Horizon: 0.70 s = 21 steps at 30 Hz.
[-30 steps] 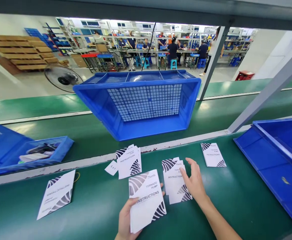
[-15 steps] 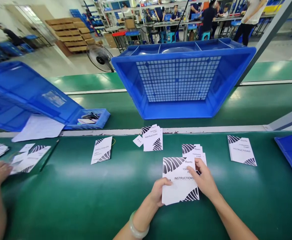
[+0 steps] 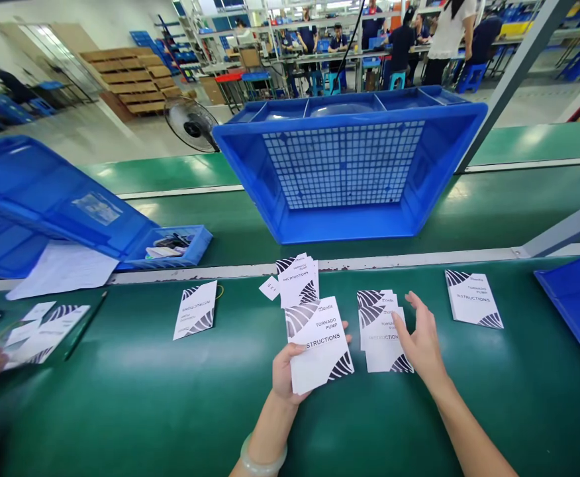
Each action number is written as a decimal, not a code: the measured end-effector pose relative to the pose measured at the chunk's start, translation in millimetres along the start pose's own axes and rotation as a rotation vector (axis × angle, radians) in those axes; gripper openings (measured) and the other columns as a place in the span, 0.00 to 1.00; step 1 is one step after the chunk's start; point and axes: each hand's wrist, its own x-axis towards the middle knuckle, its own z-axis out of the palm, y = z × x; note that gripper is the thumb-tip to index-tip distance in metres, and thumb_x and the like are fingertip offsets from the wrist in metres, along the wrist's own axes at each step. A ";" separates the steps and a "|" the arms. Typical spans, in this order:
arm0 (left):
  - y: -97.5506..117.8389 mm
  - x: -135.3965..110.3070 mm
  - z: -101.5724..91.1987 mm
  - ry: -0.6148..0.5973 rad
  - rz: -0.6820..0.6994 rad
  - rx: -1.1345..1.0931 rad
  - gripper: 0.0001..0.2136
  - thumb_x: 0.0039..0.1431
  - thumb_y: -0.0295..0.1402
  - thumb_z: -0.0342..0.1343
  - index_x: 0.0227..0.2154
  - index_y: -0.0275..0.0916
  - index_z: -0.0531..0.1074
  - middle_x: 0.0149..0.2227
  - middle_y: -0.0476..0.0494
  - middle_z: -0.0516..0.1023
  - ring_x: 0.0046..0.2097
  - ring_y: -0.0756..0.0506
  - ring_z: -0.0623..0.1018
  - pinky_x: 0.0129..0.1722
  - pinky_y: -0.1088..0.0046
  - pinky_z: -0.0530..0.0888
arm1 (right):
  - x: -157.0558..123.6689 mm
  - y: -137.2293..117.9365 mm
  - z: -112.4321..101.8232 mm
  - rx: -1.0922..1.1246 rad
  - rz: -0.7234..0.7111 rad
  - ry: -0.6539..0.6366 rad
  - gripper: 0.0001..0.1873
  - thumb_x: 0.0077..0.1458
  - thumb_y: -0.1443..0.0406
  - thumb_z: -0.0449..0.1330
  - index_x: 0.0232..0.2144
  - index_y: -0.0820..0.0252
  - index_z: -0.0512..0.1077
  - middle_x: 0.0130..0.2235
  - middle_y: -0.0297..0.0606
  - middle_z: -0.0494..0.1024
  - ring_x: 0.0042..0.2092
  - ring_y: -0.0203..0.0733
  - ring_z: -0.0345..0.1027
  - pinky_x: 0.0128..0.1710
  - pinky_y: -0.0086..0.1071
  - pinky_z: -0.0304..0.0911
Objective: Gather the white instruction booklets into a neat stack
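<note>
- Head view: left hand pinches one booklet, thumb on the cover. It is flat white paper, rectangular, with black fan-striped corners, held low centre over the matte green belt.
- Right hand is empty, fingers spread wide, at the edge of the loose stack, 3 o'clock of the booklet.
- Second stack at 12 o'clock.
- Two singles lie flat: far single booklet at 2 o'clock, near single booklet at 10 o'clock.
- One blue plastic crate, grid-floored and tipped, further out at 12 o'clock.

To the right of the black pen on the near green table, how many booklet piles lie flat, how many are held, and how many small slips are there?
Booklet piles lying flat: 4 (left booklet, back stack, middle stack, right booklet)
Held stack, in the left hand: 1
Small white slip: 1
Total: 6
</note>
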 end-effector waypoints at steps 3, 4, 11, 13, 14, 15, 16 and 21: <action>-15.7 -0.7 -2.6 0.018 -0.104 -0.005 0.34 0.49 0.31 0.48 0.61 0.27 0.51 0.56 0.26 0.63 0.57 0.28 0.63 0.54 0.52 0.61 | -11.5 -9.3 8.1 0.110 -0.003 -0.181 0.27 0.60 0.53 0.49 0.59 0.49 0.52 0.58 0.39 0.59 0.59 0.47 0.51 0.39 0.33 0.67; -22.3 -1.0 -4.5 0.044 -0.151 0.003 0.33 0.47 0.31 0.49 0.59 0.26 0.56 0.54 0.27 0.66 0.55 0.29 0.66 0.53 0.54 0.62 | -16.1 -12.6 11.0 0.149 -0.013 -0.259 0.27 0.60 0.52 0.49 0.59 0.48 0.52 0.58 0.38 0.60 0.58 0.46 0.52 0.40 0.33 0.67; -46.5 -3.5 -13.5 0.326 -0.271 0.122 0.26 0.33 0.25 0.55 0.42 0.24 0.72 0.38 0.33 0.77 0.43 0.35 0.75 0.44 0.62 0.71 | -32.3 -21.2 23.6 0.352 0.094 -0.518 0.32 0.59 0.55 0.54 0.61 0.46 0.45 0.53 0.38 0.66 0.52 0.42 0.62 0.48 0.37 0.65; -44.6 -2.7 -12.4 0.364 -0.255 0.134 0.24 0.31 0.24 0.56 0.38 0.24 0.74 0.37 0.33 0.77 0.41 0.35 0.76 0.41 0.64 0.73 | -30.9 -22.1 22.6 0.497 0.150 -0.501 0.32 0.59 0.55 0.53 0.61 0.47 0.45 0.52 0.39 0.67 0.52 0.42 0.63 0.46 0.36 0.67; -43.3 -2.4 -12.0 0.374 -0.254 0.135 0.23 0.30 0.24 0.56 0.37 0.24 0.74 0.36 0.33 0.77 0.39 0.36 0.77 0.38 0.65 0.73 | -30.0 -22.8 21.6 0.549 0.170 -0.488 0.31 0.59 0.55 0.53 0.61 0.47 0.45 0.53 0.39 0.66 0.52 0.43 0.63 0.45 0.35 0.68; -42.0 -2.2 -12.0 0.381 -0.251 0.136 0.23 0.30 0.24 0.56 0.37 0.24 0.74 0.36 0.33 0.77 0.38 0.36 0.77 0.36 0.66 0.74 | -29.0 -23.4 20.5 0.584 0.181 -0.470 0.31 0.59 0.55 0.54 0.60 0.48 0.47 0.54 0.40 0.66 0.52 0.44 0.63 0.44 0.35 0.68; -40.9 -2.2 -12.6 0.386 -0.246 0.138 0.23 0.30 0.25 0.56 0.37 0.24 0.74 0.37 0.33 0.77 0.37 0.36 0.77 0.33 0.67 0.74 | -28.1 -24.0 19.3 0.600 0.184 -0.446 0.29 0.59 0.55 0.54 0.59 0.49 0.50 0.54 0.41 0.66 0.52 0.45 0.63 0.44 0.35 0.68; -33.7 -3.9 -19.0 0.340 -0.212 0.099 0.27 0.35 0.26 0.54 0.44 0.22 0.71 0.40 0.31 0.76 0.40 0.36 0.77 0.38 0.65 0.74 | -23.5 -26.8 10.3 0.698 0.253 -0.325 0.24 0.56 0.54 0.57 0.51 0.60 0.63 0.48 0.46 0.71 0.46 0.50 0.69 0.42 0.39 0.68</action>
